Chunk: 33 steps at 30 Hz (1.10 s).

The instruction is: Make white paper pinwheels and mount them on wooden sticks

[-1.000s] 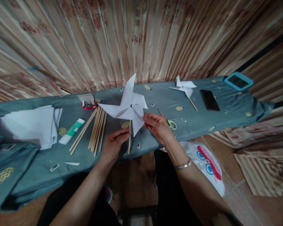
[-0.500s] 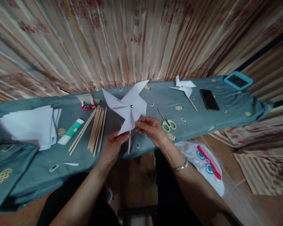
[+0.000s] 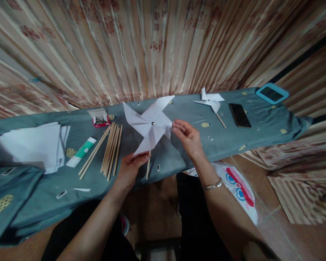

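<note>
A white paper pinwheel [image 3: 149, 127] with a shiny pin at its centre is held up over the near part of the table. Its thin wooden stick [image 3: 148, 168] points down toward me. My left hand [image 3: 132, 164] is closed at the lower blade, thumb tip against the stick; whether it grips paper, stick or both I cannot tell. With thumb and fingers, my right hand [image 3: 188, 137] pinches the tip of the right-hand blade. Left of the pinwheel lie several wooden sticks [image 3: 111, 150], a red box of pins [image 3: 100, 120] and a green-and-white glue tube [image 3: 81, 151].
White paper sheets [image 3: 29, 145] are stacked at the left. A second pinwheel [image 3: 210, 99], a black phone [image 3: 239, 115] and a blue-framed device [image 3: 272, 93] rest toward the right. Pleated curtains [image 3: 141, 47] hang behind the table. A white plastic bag [image 3: 233, 185] lies below its front edge.
My right hand has moved right and up from the lower blade to the right blade's tip. The blades have turned slightly. Scissors seen right of the pinwheel earlier no longer show.
</note>
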Motion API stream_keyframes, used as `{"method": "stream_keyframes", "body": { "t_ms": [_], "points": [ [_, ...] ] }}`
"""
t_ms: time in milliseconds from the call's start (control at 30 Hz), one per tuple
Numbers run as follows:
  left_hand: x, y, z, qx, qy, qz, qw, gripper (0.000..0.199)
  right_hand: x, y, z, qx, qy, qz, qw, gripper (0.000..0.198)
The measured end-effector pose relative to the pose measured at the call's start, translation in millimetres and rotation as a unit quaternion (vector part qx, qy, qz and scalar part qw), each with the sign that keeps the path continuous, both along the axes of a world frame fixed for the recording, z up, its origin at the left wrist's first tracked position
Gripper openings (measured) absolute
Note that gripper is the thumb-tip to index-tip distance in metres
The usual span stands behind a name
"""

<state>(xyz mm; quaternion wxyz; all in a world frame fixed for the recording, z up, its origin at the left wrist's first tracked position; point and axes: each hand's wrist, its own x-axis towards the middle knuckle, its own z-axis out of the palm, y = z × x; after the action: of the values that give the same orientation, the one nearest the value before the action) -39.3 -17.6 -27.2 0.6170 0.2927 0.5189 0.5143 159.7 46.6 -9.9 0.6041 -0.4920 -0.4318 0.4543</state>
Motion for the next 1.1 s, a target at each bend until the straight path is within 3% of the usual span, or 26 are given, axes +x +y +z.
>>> {"method": "stream_keyframes", "body": {
  "t_ms": [367,700,1100],
  "points": [
    [-1.1,0.9,1.5,0.0,-0.005,0.0,1.0,0.033,-7.2,-10.8,13.8,-0.082,0.039,0.035,0.995,0.036],
    [-0.1,0.7,0.4,-0.003,-0.008,0.006,1.0,0.036,-17.2,-20.4,17.9,-0.169,0.126,0.083,0.974,0.042],
    [-1.8,0.4,-4.1,0.011,-0.008,-0.007,1.0,0.035,-26.5,-25.4,18.2,-0.187,0.144,0.134,0.962,0.041]
  ]
}}
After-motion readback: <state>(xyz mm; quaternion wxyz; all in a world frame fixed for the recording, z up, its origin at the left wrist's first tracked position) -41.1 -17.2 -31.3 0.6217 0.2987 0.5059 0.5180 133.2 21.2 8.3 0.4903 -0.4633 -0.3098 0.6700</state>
